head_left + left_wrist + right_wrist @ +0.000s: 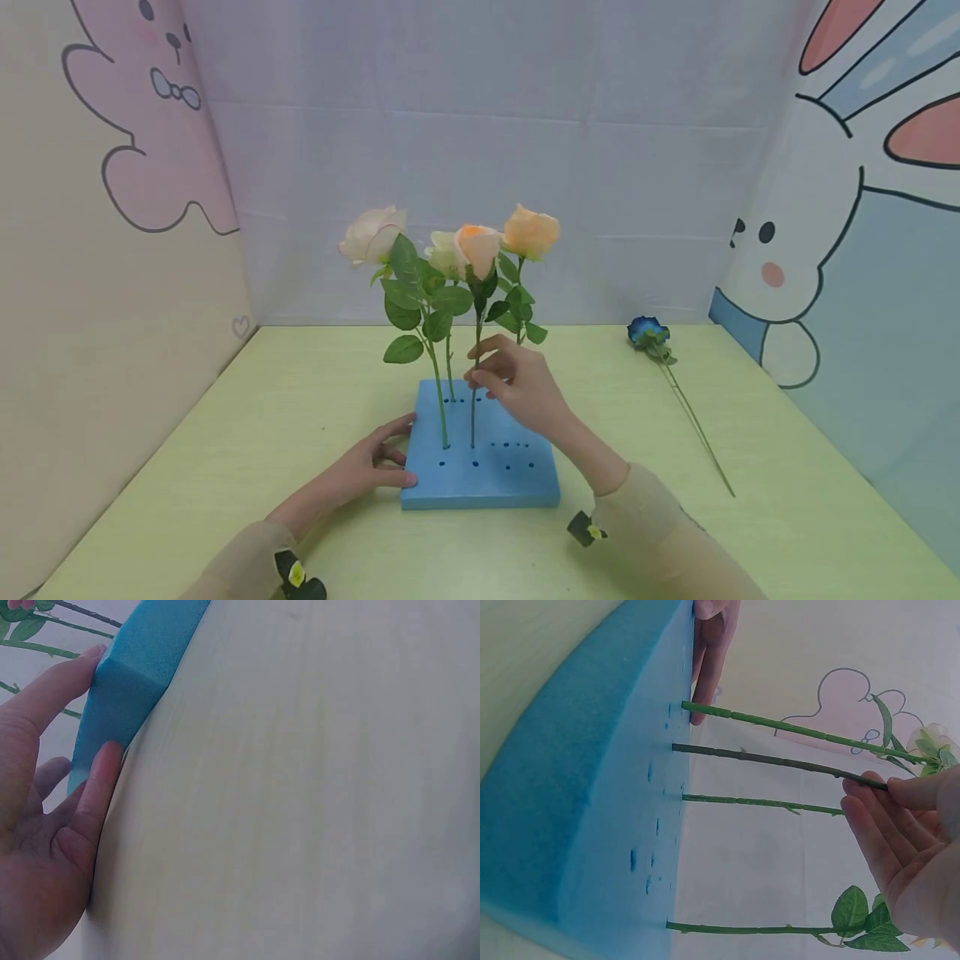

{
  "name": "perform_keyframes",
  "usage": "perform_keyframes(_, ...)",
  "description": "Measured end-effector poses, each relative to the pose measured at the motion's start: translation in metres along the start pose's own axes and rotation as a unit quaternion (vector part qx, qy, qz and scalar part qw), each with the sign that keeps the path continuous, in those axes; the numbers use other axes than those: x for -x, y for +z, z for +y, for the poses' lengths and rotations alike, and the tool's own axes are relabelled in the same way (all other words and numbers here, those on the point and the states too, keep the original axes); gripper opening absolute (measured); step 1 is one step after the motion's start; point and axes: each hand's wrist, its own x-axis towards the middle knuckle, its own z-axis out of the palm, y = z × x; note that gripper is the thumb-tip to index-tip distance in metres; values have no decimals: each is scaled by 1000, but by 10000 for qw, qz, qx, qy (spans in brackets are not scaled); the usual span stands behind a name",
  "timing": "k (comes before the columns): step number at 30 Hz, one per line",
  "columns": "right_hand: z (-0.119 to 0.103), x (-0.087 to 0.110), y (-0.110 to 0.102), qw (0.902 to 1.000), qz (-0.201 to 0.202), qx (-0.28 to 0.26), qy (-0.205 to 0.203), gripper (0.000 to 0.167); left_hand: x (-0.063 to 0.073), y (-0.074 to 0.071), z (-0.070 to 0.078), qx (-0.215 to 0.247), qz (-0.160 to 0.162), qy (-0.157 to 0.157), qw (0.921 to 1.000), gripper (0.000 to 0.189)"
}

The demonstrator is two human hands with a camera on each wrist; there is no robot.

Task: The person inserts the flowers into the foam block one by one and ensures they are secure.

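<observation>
My right hand (pixel 525 387) pinches the dark stem (pixel 780 761) of an upright peach rose (pixel 478 250) between thumb and fingers. The stem's lower end meets the top of a blue foam block (pixel 480 492); how deep it sits cannot be seen. Three other roses stand in the block: a pale pink one (pixel 372 237) at left, a greenish-white one (pixel 444 254) partly hidden behind, and a yellow-orange one (pixel 531 233) at back right. Against the block's left side rests my left hand (pixel 356 471), its fingers and thumb touching the edge, loosely extended.
On the table (pixel 622 533), a blue rose (pixel 648 332) lies at the right, its long stem slanting toward the front. Several small holes dot the block's top. A lilac curtain (pixel 480 150) hangs behind, with cartoon-printed panels on both sides.
</observation>
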Motion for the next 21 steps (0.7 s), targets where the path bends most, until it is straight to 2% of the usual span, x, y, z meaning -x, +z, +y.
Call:
perform_keyframes(11,5,-1,3,9997,-93,145,182,16,-1,0,-1,57,-36,15,10000,94)
perform_keyframes(21,4,1,3,9997,-156,149,107,16,-1,-1,1,61,-43,13,10000,95)
